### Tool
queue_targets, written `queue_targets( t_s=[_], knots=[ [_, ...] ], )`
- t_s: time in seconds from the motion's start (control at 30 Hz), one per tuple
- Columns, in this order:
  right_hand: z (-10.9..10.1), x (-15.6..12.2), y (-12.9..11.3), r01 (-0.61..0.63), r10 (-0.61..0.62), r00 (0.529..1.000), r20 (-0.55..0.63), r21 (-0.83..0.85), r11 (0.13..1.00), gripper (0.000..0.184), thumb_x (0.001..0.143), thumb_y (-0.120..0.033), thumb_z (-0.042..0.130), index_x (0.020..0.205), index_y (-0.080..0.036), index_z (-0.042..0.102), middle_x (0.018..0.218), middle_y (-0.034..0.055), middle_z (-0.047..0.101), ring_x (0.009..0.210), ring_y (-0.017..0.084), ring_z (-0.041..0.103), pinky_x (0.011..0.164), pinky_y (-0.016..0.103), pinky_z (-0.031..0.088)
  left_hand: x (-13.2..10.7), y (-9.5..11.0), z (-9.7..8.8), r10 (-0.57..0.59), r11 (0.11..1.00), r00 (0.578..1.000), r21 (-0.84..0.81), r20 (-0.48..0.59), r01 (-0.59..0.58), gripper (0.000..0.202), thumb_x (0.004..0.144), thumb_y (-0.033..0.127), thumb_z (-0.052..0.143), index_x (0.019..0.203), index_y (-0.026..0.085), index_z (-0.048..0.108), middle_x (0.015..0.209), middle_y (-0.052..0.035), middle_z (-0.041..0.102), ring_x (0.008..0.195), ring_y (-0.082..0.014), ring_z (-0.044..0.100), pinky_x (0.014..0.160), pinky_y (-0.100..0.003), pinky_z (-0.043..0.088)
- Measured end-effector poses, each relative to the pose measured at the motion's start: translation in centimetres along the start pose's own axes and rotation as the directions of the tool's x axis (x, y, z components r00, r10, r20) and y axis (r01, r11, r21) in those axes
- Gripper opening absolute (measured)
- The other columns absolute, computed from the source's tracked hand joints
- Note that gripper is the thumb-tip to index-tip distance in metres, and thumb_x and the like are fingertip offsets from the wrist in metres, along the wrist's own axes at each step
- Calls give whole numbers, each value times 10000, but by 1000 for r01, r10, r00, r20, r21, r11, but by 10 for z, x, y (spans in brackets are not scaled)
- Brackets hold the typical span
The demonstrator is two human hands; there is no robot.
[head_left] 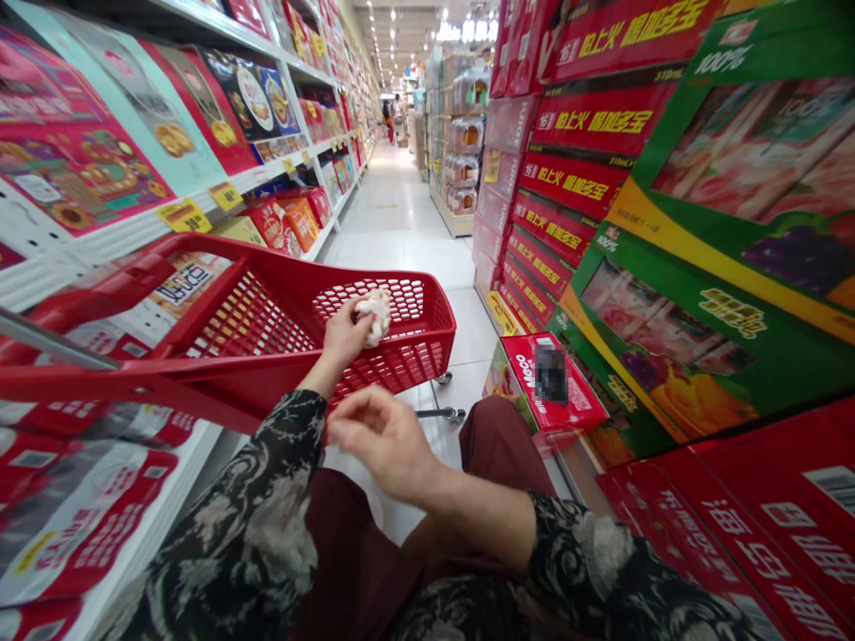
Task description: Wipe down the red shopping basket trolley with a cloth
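My left hand (346,334) is closed round a crumpled white cloth (378,322) with small coloured patches. It holds the cloth at the near side of a red plastic shopping cart (437,343), over the perforated basket. I cannot tell whether the cloth touches the cart's rim. Closer to me, my right hand (384,441) is raised in front of the cart's near side, fingers curled in and slightly blurred. Nothing shows between those fingers. The cart's handle and long side rail run off to the left, and its small wheels (451,414) stand on the floor.
Shelves (260,169) of boxed goods line the left, close to the cart. Stacked red cartons (588,116) and green juice cartons (721,303) rise on the right. Beside my knee sits a low red box (584,401). The white-tiled aisle (394,196) runs ahead, with people far off.
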State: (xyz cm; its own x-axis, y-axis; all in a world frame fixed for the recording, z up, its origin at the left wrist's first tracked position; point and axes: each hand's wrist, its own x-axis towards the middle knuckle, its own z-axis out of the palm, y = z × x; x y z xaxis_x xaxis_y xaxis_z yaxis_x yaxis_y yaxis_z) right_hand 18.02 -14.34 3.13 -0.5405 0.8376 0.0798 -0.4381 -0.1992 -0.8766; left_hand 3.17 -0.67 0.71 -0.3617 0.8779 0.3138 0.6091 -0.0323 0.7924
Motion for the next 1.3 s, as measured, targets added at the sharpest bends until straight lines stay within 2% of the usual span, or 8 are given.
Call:
queue_targets(
  t_s=[0.13,0.33,0.53,0.67,0.9,1.03,1.13,1.3],
  knots=[
    [-34,65,-32,393,-563,826,-42,-672,627,236,778,-159,557,1009,-197,588,1129,61,614,1140,185,520,1028,357,387,-3,16,-1,-33,907,993,-415,112,77,510,601,283,604,1095,154,597,956,-33,659,837,-173,587,781,-290,458],
    [-72,101,-10,453,-484,827,287,-850,270,475,754,-135,606,1223,-168,544,1270,93,576,1213,198,484,1100,381,319,-22,32,-4,-85,763,924,-573,372,301,501,586,324,667,1052,158,586,906,-2,643,798,-154,591,721,-256,465],
    [-93,95,15,118,-373,918,-137,-802,586,400,677,-242,729,1063,-195,633,1073,62,677,979,213,626,933,371,467,-50,20,-5,-148,691,767,-490,624,532,668,562,323,782,1163,166,535,988,-58,656,798,-179,635,712,-288,493],
    [-101,97,11,-6,-96,917,-386,-256,967,303,694,-368,705,918,-182,624,855,16,690,717,143,647,721,296,536,-59,18,-3,-161,733,728,-413,667,540,499,508,239,805,963,121,640,834,-49,695,674,-159,634,642,-268,496],
    [-108,88,18,-36,-26,882,-470,-123,992,274,767,-410,607,893,-167,588,862,62,678,768,168,650,742,328,545,-70,25,3,-236,530,749,-564,619,633,362,499,150,711,856,101,672,753,-64,713,622,-165,642,613,-273,509],
    [-107,65,25,206,-611,762,-214,-814,542,368,844,-307,477,1164,-149,563,1285,159,548,1208,234,505,1034,433,398,-72,20,8,-320,540,808,-605,494,584,301,505,103,680,805,112,656,705,-32,703,592,-139,631,594,-243,505],
    [-105,52,33,385,-496,817,293,-918,91,530,795,-249,548,1313,-156,486,1440,157,410,1380,269,298,1113,495,270,-70,16,8,-329,559,775,-550,540,621,194,549,126,698,732,118,635,606,-6,661,493,-106,579,483,-199,449],
    [-108,53,38,497,-294,822,488,-866,-50,632,778,-223,585,1382,-143,415,1494,168,329,1420,264,223,1105,499,272,-63,8,-3,-361,491,630,-434,688,755,107,603,129,684,690,102,628,596,-44,658,485,-130,591,478,-230,470]
  ],
)
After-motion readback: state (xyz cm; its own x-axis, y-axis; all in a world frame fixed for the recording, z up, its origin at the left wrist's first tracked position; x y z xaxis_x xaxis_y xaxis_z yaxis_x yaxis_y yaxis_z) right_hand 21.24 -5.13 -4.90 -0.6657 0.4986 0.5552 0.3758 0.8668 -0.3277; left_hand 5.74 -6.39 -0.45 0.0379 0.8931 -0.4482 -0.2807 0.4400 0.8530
